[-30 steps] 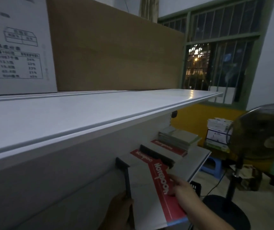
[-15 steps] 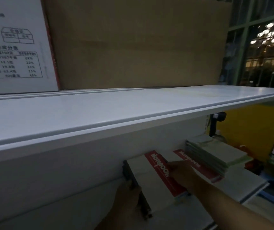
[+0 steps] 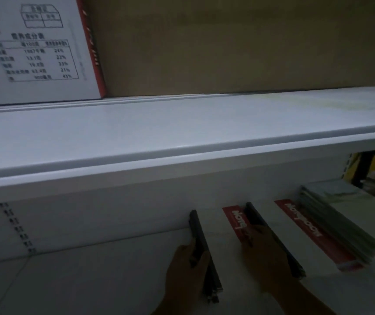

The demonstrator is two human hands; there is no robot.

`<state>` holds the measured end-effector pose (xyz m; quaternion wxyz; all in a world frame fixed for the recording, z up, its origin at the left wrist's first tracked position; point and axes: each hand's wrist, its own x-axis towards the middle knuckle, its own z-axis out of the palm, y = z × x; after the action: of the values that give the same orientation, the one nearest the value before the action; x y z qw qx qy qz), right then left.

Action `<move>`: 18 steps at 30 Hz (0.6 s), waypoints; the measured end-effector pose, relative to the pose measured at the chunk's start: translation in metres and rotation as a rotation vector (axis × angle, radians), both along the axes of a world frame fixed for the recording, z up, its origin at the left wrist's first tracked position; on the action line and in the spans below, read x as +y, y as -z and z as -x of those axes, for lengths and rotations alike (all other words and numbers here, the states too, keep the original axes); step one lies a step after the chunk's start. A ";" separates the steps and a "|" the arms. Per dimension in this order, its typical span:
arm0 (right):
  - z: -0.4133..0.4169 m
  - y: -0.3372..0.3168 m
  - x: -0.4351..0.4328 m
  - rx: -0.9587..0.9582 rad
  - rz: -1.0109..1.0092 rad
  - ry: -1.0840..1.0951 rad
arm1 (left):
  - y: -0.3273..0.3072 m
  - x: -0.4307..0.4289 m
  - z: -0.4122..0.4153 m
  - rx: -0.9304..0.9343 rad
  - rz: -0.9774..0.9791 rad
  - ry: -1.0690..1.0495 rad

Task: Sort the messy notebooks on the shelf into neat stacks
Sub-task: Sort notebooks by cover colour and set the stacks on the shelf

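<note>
Gripping left hand: it is curling its fingers round the dark spine side of the near notebook stack, grasping that left edge.
Right hand: it is lying over the right side of the same stack, its fingertips reaching onto the cover's red band; the light is too dim to tell whether the fingers are gripping or pressing flat.
Near notebook stack: it is lying flat on the lower shelf, running from the back edge toward the front edge, held between the two hands, with a white cover and a red strip facing up.
Second notebook stack: it is sitting just beside the first, toward the shelf's right end, showing the same white cover and a red strip with white lettering.
Green-covered stack: it is resting further right again, touching the second stack and partly overlapping it.
Upper shelf: it is carrying a white carton with a printed table at its back left and a brown cardboard box touching it on the right.
</note>
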<state>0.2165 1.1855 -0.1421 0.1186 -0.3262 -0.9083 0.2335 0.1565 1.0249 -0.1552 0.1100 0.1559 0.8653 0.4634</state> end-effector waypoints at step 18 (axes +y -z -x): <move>-0.007 -0.015 -0.015 -0.175 -0.274 -0.166 | -0.058 -0.151 0.000 0.113 0.457 0.332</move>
<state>0.2240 1.1709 -0.1274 0.0628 -0.2498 -0.9623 0.0872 0.1561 0.8735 -0.0974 0.1685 0.2922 0.9148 0.2224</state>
